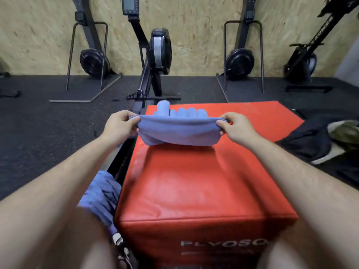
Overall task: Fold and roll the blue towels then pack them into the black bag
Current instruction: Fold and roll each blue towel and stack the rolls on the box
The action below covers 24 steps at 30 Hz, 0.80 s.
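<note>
A blue towel (pixel 177 131) hangs stretched between my hands above the red padded box (pixel 194 181). My left hand (pixel 120 124) pinches its left corner and my right hand (pixel 236 126) pinches its right corner. The towel's lower edge touches the box top. Behind it, several rolled blue towels (pixel 180 111) lie in a row at the far end of the box. More loose blue towels (pixel 102 195) are heaped to the left of the box, by my left knee. The black bag (pixel 308 140) lies on the floor to the right.
Rowing machines (pixel 153 55) stand along the chipboard wall behind the box, one directly beyond it. The floor is dark rubber matting. A greenish cloth (pixel 343 131) lies on the black bag. My knees flank the box's near end.
</note>
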Motion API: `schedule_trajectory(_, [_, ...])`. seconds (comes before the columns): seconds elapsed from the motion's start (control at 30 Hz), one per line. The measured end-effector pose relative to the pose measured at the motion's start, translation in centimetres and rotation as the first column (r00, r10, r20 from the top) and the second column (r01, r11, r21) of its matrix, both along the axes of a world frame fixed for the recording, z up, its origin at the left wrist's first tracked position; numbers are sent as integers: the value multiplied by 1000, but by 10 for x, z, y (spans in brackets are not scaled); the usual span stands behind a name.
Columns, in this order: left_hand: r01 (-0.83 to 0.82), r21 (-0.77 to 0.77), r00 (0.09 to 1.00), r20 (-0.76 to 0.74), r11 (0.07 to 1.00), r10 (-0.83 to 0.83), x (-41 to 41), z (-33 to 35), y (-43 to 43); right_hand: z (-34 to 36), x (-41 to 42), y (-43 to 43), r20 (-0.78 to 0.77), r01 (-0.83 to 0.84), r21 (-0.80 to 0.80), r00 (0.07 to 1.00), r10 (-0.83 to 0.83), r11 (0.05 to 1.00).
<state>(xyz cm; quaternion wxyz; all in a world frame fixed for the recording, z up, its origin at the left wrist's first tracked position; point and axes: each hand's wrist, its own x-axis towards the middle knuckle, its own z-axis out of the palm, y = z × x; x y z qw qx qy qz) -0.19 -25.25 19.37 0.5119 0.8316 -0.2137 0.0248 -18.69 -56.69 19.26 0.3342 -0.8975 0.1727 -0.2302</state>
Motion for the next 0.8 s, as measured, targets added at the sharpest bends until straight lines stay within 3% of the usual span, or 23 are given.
schedule_trajectory(0.17, [55, 146, 994, -98, 988, -41, -28, -75, 20, -77, -28, 5, -135, -72, 13, 988, 73, 997])
schedule_trajectory(0.37, [194, 257, 932, -350, 947, -96, -48, -101, 35, -110, -56, 15, -324, -132, 147, 930, 174, 980])
schedule_trajectory(0.47, [172, 405, 980, -166, 898, -112, -45, -117, 33, -119, -50, 15, -319, -150, -120, 942, 105, 981])
schedule_trajectory(0.53, [171, 473, 985, -56, 864, -164, -40, -124, 29, -120, -45, 24, -346, -208, -322, 934, 90, 924])
schedule_trajectory(0.6, [199, 570, 971, -5, 798, -239, -39, -130, 24, -121, -42, 37, -444, -260, -378, 893, 72, 888])
schedule_trajectory(0.7, [263, 690, 946, -48, 675, -321, -43, -132, 19, -125, -40, 50, -585, -342, -410, 810, 45, 846])
schedule_trajectory(0.8, [260, 766, 934, -44, 588, -356, -43, -129, 19, -116, -42, 56, -633, -384, -435, 774, 27, 815])
